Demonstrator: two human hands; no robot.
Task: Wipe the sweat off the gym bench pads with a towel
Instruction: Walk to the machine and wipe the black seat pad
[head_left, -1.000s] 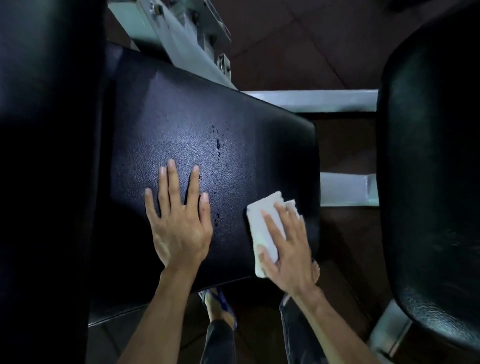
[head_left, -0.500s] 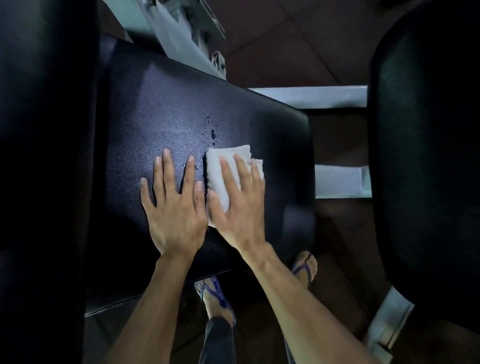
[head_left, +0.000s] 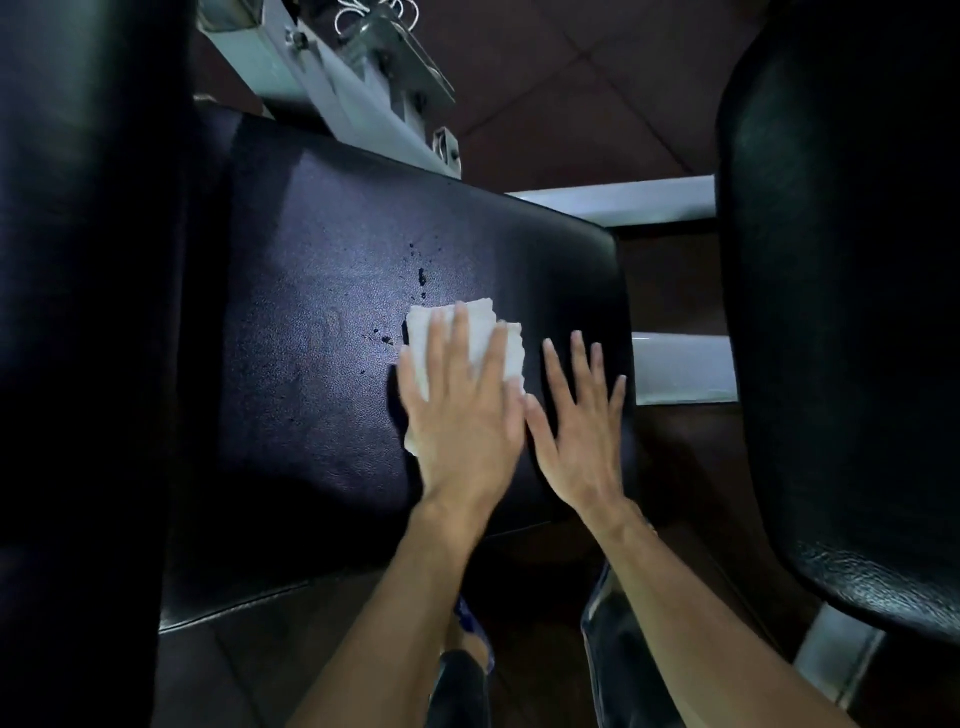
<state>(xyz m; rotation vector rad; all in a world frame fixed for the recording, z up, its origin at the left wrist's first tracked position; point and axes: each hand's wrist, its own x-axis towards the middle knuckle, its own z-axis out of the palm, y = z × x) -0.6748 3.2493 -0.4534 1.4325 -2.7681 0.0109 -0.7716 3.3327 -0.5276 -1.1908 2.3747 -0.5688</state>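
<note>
The white towel (head_left: 470, 338) lies flat on the black bench pad (head_left: 322, 364), at centre right, just beside dark sweat droplets (head_left: 422, 278). The left hand (head_left: 460, 415) presses down on the towel, fingers (head_left: 441, 338) extended and slightly apart. The right hand (head_left: 584, 431) rests flat on the pad just beside it, fingers spread, holding nothing. A second pad (head_left: 841, 312) stands at right
</note>
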